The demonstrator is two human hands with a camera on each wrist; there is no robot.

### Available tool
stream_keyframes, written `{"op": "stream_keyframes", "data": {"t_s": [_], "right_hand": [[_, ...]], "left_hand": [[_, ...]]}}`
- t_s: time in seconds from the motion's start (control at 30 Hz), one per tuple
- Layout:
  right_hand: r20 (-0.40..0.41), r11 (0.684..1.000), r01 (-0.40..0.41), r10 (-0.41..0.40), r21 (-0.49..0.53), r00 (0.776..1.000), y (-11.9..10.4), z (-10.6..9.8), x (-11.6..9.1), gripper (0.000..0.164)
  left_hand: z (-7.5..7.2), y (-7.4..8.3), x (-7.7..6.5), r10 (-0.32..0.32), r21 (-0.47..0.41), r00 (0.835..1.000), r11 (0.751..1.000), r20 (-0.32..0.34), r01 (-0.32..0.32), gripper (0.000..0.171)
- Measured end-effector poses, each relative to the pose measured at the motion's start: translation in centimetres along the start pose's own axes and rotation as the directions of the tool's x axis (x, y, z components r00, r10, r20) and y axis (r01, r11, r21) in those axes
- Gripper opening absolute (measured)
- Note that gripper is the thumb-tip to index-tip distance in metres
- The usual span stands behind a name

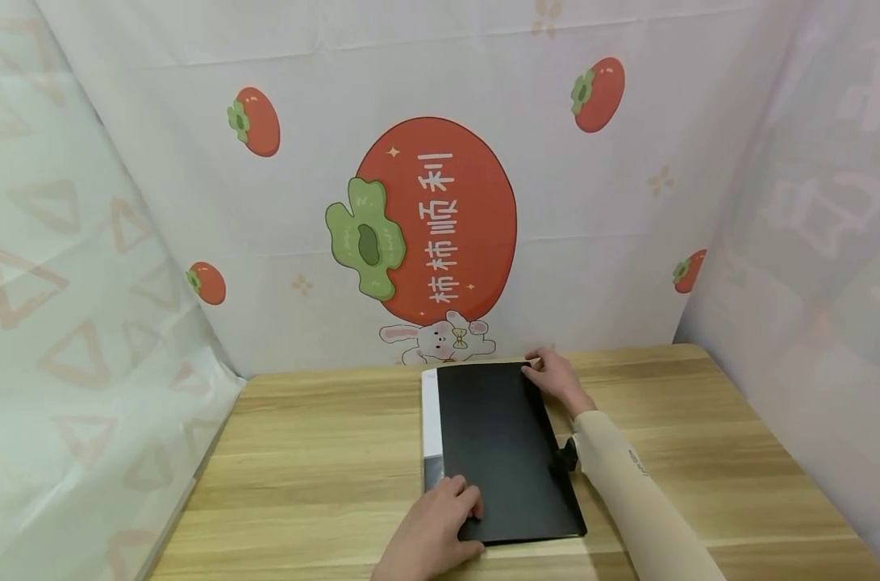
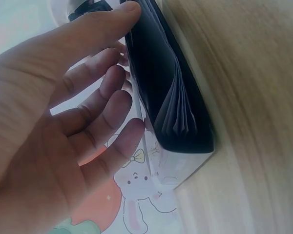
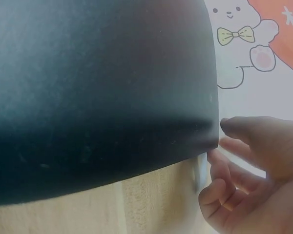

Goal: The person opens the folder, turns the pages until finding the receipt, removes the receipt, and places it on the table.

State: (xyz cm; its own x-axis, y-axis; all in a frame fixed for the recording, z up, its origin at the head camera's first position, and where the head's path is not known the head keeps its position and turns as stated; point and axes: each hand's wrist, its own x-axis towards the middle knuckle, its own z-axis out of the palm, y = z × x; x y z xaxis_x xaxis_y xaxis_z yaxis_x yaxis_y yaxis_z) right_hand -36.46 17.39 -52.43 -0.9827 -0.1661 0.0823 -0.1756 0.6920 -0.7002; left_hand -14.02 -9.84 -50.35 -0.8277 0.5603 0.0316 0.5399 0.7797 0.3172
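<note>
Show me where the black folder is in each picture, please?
Head view: the black folder lies flat on the wooden table, low and middle, a hand at each end.
Left wrist view: seen edge-on, upper middle, beside the left hand.
Right wrist view: its cover fills the top and left, the right hand at its corner.
Shared landmark: the cartoon bunny on the backdrop, in all three views.

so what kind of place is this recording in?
Probably a makeshift recording booth, not a lived-in room. A wooden table is boxed in by hung printed cloth, the back sheet showing a cartoon persimmon and rabbit. On the table, only a black folder, with the left hand and right hand on its corners.
</note>
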Motion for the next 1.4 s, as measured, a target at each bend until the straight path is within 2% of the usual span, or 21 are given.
{"op": "stream_keyframes", "data": {"t_s": [0.17, 0.4, 0.6, 0.83, 1.07, 1.4], "right_hand": [[0.003, 1.0, 0.012, -0.012, -0.01, 1.0, 0.0, 0.1, 0.2, 0.026], [0.04, 0.999, 0.021, -0.019, -0.032, 0.999, 0.1, 0.3, 0.4, 0.033], [0.027, 0.999, 0.014, -0.013, -0.029, 1.0, 0.2, 0.6, 0.4, 0.028], [0.007, 1.0, 0.006, -0.006, -0.014, 1.0, 0.6, 0.8, 0.5, 0.024], [-0.029, 0.999, 0.028, -0.027, 0.018, 0.999, 0.5, 0.1, 0.9, 0.023], [0.021, 0.995, -0.007, 0.005, 0.102, 1.0, 0.0, -1.3, 1.4, 0.026]], "left_hand": [[-0.1, 0.1, 0.0, -0.013, 0.002, 1.0, 1.0, 0.014, 0.013, 0.037], [-0.1, 0.0, -0.1, 0.011, 0.009, 1.0, 1.0, 0.008, -0.011, 0.036], [-0.2, -0.2, -0.3, 0.028, -0.01, 1.0, 1.0, 0.002, -0.028, 0.036], [0.0, -0.2, -0.4, 0.023, -0.024, 0.999, 0.999, 0.039, -0.022, 0.036], [-0.4, -0.1, -0.2, 0.012, -0.022, 0.999, 1.0, 0.045, -0.011, 0.035], [-0.6, 0.1, 0.0, -0.001, -0.015, 0.999, 1.0, 0.052, 0.002, 0.033]]}}
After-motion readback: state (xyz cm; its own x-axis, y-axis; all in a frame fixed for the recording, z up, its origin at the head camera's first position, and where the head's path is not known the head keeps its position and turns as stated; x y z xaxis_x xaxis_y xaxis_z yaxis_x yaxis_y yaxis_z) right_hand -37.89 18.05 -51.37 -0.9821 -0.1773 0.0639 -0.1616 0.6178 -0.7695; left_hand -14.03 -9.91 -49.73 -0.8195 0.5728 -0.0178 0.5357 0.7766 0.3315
